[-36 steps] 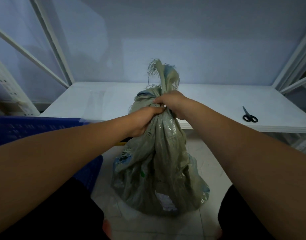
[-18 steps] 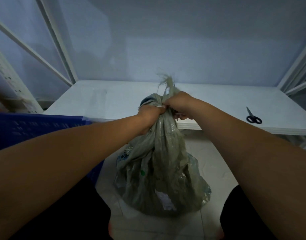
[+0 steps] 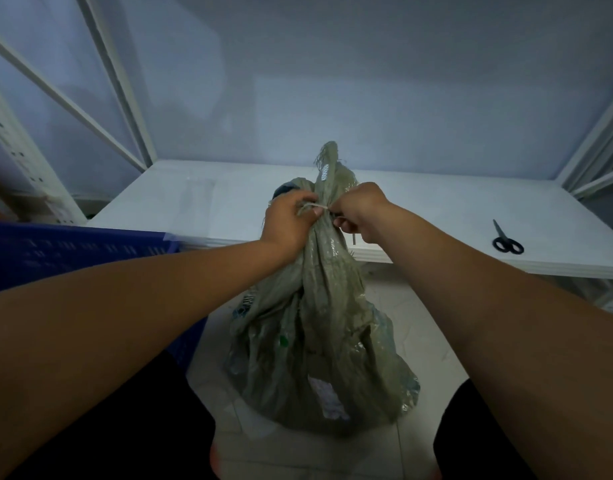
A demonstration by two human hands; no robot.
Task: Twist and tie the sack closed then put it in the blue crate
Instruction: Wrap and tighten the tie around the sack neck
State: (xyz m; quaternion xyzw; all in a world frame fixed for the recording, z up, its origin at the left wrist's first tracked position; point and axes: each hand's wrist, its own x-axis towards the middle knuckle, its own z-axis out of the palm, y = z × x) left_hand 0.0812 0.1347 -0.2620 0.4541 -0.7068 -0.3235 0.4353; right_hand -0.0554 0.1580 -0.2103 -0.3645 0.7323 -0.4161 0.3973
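A grey-green woven sack (image 3: 319,341) stands on the tiled floor between my legs, its neck gathered and twisted, with a frayed tip sticking up. My left hand (image 3: 287,220) grips the neck from the left and pinches one end of a thin pale string (image 3: 315,206). My right hand (image 3: 358,213) pinches the other end on the right side of the neck. The string runs taut across the neck between both hands. The blue crate (image 3: 73,254) sits at my left, partly hidden behind my left forearm.
A low white table (image 3: 201,202) stands just behind the sack, with black scissors (image 3: 506,239) near its right end. White rack posts (image 3: 121,84) rise at the left and right. Pale floor tiles (image 3: 423,327) surround the sack.
Both hands have drawn slightly apart at the neck, and a pale string now shows taut between them. The frayed tip of the sack stands upright again.
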